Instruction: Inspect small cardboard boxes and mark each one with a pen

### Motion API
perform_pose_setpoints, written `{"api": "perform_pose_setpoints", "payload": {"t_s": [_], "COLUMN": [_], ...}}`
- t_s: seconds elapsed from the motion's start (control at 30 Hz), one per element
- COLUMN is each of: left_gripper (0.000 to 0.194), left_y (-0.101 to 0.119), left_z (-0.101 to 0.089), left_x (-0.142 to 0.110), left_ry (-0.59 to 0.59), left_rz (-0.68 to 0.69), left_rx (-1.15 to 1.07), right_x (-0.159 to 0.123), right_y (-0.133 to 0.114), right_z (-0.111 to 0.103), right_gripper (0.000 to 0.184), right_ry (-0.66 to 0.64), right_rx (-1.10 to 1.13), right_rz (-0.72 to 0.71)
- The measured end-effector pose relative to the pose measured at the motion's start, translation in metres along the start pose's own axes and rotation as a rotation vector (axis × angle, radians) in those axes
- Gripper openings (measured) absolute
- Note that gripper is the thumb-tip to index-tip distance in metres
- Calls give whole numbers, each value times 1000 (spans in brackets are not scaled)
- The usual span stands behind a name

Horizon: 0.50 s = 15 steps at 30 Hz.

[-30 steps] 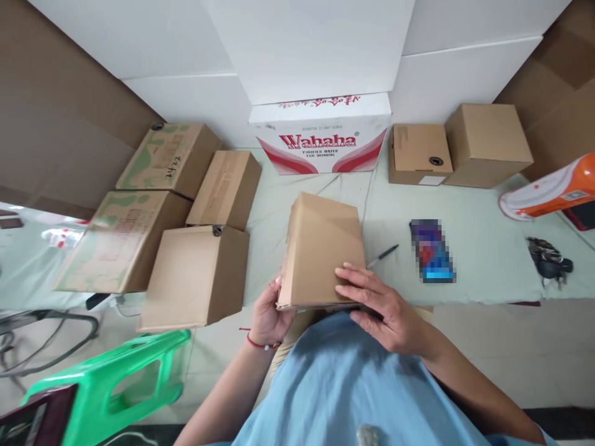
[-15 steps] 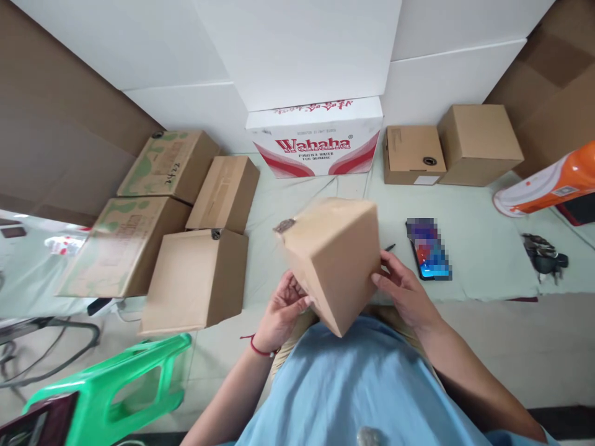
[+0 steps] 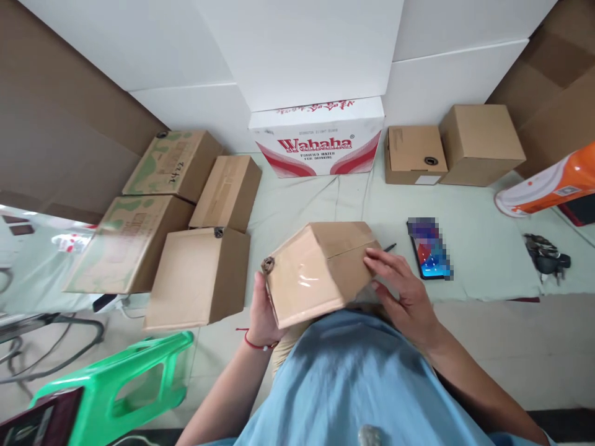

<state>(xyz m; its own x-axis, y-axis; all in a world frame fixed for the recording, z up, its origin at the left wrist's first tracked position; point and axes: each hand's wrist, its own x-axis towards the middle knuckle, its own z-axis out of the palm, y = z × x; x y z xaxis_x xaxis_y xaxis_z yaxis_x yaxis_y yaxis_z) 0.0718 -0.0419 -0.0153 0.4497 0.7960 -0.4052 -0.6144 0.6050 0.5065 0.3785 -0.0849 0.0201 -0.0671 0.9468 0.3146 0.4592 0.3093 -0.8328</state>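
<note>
I hold a small brown cardboard box (image 3: 320,269) just above my lap, tilted, with a glossy taped face turned toward me. My left hand (image 3: 261,313) grips its lower left corner from underneath, fingers curled. My right hand (image 3: 400,291) presses flat against its right side, fingers stretched over the seam. A small dark round mark shows on the box's left corner. Behind the box, partly hidden by it, lies a black pen (image 3: 389,248).
Several cardboard boxes (image 3: 198,279) lie on the pale floor sheet at left. A red-and-white Wahaha carton (image 3: 320,141) stands at the back, two brown boxes (image 3: 458,148) to its right. A phone (image 3: 430,254), keys (image 3: 546,257), an orange-and-white container (image 3: 546,183) and a green stool (image 3: 111,387) are nearby.
The box has been turned over between my hands: from lying flat, through standing on a corner, to its taped face toward me. My right hand moved from its top to its right side.
</note>
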Motion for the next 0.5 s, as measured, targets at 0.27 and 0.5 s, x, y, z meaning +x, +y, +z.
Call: {"api": "perform_pose_setpoints", "payload": {"t_s": [0.27,0.5], "left_gripper": [32,23], "left_y": [-2,-2], "left_z": [-54,-78], "left_x": [-1,1], "left_ry": [17,141], "left_rz": [49,132], "left_rx": [23,-11], "right_x": [5,2], "right_y": [14,29], "right_z": [22,26], "right_gripper": [59,57], "right_ry": [222,-5], "right_rx": [118,655], "right_rz": [340,531]}}
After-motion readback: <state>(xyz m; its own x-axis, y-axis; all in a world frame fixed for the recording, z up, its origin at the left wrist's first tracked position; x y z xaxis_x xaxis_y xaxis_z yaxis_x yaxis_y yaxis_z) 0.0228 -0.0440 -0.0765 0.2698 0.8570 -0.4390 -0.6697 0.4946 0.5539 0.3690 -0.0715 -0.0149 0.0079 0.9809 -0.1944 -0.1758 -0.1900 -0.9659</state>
